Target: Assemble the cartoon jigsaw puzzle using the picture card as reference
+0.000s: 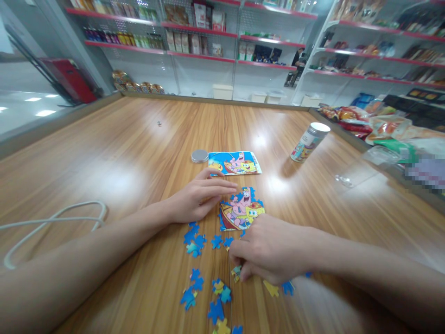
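A partly assembled jigsaw puzzle (239, 208) with a pink and a yellow cartoon figure in a boat lies on the wooden table. My left hand (198, 197) rests at its left side, fingers stretched out, the fingertips by its upper left edge. Below the puzzle, my right hand (267, 248) is closed, thumb and index finger pinching a small yellow-green puzzle piece (236, 272) close to the tabletop. Its wrist and knuckles cover the puzzle's lower right corner. Loose blue puzzle pieces (216, 311) lie scattered nearby, along with a yellow puzzle piece (271, 288).
Behind the puzzle lie a picture sheet (236, 163) and a round metal lid (200, 156). A printed can (309, 143) stands at the right. A white cable (55, 219) loops at the left. Snack bags (351, 118) line the right edge. Stocked shelves (201, 32) stand beyond the table.
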`<control>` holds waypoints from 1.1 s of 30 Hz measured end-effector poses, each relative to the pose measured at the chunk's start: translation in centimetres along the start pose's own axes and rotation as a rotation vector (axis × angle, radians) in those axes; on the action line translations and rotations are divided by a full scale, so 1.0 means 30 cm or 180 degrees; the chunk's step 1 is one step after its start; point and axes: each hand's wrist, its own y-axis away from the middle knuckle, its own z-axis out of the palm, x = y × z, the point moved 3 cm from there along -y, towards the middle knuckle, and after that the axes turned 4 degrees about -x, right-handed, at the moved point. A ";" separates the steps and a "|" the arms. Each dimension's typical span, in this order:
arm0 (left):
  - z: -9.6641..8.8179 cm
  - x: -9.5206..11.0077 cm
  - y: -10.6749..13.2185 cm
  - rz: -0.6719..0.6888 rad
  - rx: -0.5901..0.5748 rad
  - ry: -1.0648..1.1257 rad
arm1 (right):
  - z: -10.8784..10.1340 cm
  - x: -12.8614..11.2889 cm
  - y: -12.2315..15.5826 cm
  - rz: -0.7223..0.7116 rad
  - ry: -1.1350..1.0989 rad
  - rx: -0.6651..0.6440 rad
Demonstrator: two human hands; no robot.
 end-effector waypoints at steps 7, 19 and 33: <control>-0.009 -0.005 -0.003 -0.0268 0.0204 -0.0035 | 0.002 0.010 0.006 0.0059 -0.0135 0.0055; -0.001 0.004 -0.002 -0.0083 -0.0145 0.0085 | -0.070 0.094 0.039 0.0517 0.0580 0.0814; 0.010 0.021 0.002 -0.0040 -0.0664 -0.0032 | -0.130 0.108 0.098 0.0409 0.0473 0.0519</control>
